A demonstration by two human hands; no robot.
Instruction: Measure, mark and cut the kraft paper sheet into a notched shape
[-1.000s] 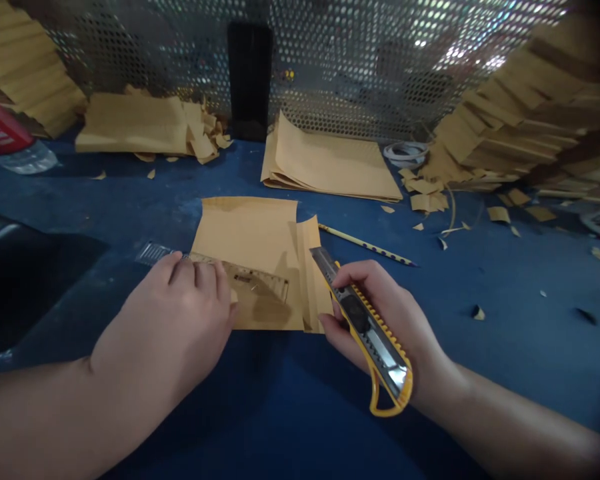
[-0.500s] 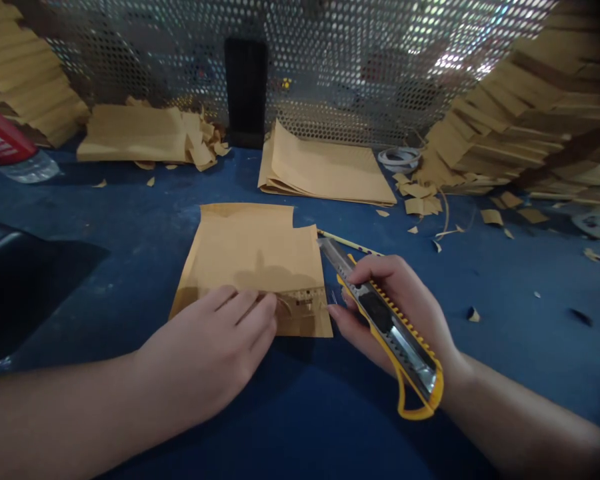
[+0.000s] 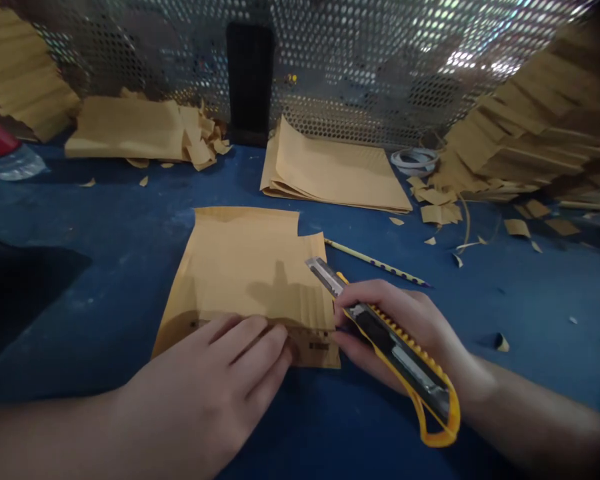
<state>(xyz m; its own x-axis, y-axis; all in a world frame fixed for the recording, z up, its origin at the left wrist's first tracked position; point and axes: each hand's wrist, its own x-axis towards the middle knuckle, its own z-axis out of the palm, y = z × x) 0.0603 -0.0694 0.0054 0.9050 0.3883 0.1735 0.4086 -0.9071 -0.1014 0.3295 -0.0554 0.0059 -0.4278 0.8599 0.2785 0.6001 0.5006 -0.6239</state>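
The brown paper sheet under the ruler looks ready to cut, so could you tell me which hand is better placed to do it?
Probably the right hand: it grips the yellow knife, blade out beside the ruler. The left hand presses the ruler onto the paper.

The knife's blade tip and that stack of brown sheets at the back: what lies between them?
In the head view, only bare blue table and the cut sheet's far corner lie between the blade tip and the stack.

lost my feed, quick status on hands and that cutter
Left hand flat on clear ruler across brown paper. Right hand gripping yellow cutter, blade out. Pencil lies beyond, clear.
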